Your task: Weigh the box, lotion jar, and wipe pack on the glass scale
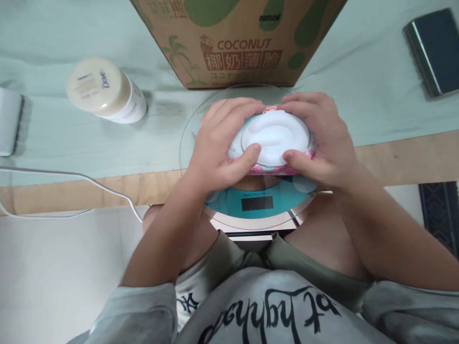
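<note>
Basically both hands clamp one thing: left hand [218, 143] and right hand [319, 138] wrap the wipes pack [274, 138] from opposite ends, thumbs pressing its white lid from the near side. Pack's long axis runs left-right, centred between them, equally near both. Soft printed wrapper, hard glossy oval lid. It sits above a round glass scale [258, 203]; cardboard box [236, 43] just behind, Dove jar [105, 91] well left.

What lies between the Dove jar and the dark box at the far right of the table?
In the head view, the coconut carton stands between the Dove jar and the dark box, with pale green cloth either side.
</note>
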Available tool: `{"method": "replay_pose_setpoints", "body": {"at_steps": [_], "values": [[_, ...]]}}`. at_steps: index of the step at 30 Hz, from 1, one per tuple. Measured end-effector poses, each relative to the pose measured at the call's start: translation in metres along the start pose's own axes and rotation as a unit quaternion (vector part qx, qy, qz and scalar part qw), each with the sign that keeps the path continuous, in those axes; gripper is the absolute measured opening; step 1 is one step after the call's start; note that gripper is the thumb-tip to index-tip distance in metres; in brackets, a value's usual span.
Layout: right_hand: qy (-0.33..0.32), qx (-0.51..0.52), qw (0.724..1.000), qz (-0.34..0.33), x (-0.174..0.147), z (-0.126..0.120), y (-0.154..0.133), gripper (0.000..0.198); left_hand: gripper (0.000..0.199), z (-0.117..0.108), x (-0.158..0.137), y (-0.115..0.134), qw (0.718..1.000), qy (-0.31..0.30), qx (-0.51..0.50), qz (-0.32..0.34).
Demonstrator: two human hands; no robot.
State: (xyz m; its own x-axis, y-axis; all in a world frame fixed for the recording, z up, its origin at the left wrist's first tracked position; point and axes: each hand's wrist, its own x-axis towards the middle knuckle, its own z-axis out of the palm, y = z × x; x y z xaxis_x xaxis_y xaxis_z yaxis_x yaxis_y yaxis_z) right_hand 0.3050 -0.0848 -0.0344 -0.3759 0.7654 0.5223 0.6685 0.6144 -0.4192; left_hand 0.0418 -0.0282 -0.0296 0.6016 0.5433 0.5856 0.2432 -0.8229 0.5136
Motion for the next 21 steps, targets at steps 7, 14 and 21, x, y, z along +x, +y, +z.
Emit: {"method": "replay_pose_setpoints", "body": {"at_steps": [7,14,21], "values": [[-0.033,0.024,0.999,0.033,-0.001,-0.004,-0.001,0.066,0.047,-0.004,0.003,0.003,1.0,-0.012,-0.014,-0.018],[-0.052,0.022,0.998,0.028,0.0,-0.008,0.003,0.066,0.054,0.003,0.0,0.007,0.998,-0.017,-0.011,-0.062],[0.008,-0.06,0.998,0.026,0.003,-0.006,-0.03,0.082,0.056,-0.008,-0.005,-0.034,0.978,0.21,-0.004,0.006]]}}
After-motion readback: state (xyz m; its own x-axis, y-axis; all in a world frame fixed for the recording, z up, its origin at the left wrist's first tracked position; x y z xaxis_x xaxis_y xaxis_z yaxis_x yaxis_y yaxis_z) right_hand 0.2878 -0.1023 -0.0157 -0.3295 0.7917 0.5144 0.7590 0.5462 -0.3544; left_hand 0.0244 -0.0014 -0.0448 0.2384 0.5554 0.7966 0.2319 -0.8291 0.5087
